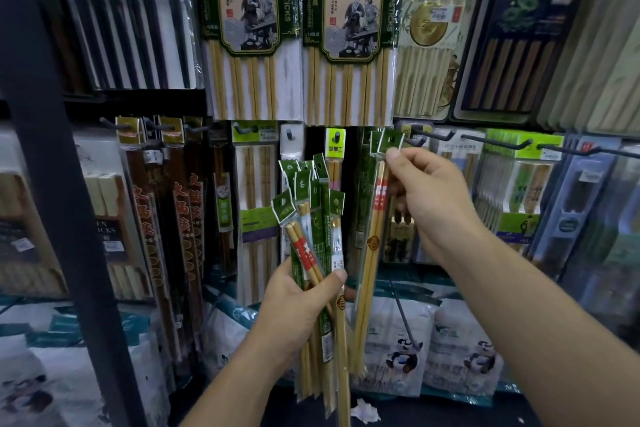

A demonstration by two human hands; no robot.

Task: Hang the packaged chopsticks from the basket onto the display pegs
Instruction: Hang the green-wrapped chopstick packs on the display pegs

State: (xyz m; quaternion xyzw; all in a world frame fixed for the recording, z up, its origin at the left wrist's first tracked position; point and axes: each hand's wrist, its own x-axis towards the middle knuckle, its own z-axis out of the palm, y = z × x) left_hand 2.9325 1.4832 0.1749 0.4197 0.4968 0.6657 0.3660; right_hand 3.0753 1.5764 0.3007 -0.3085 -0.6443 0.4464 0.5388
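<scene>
Seemingly light, stiff and slick-sleeved, the chopstick packet (pixel 374 236) hangs beside the pegs (pixel 433 134) from the right hand (pixel 429 194), whose fingers (pixel 393 154) pinch its green header (pixel 390 141), the best hold; the left hand (pixel 298 302) clasps the spare bundle (pixel 317 215).

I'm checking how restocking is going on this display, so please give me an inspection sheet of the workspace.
Surface: no table seen; black pegs carry hanging packs.
Job's things: bundle of packaged chopsticks in the left hand; single pack held by its green header near a peg; basket not in view.
Clutter: crumpled white scrap low down.
Hands: left hand grips the bundle; right hand pinches the single pack's header.
Cables: nothing seen.
Surroundings: hot-pot chopstick packs above, panda-print bags below, dark post at left.
</scene>
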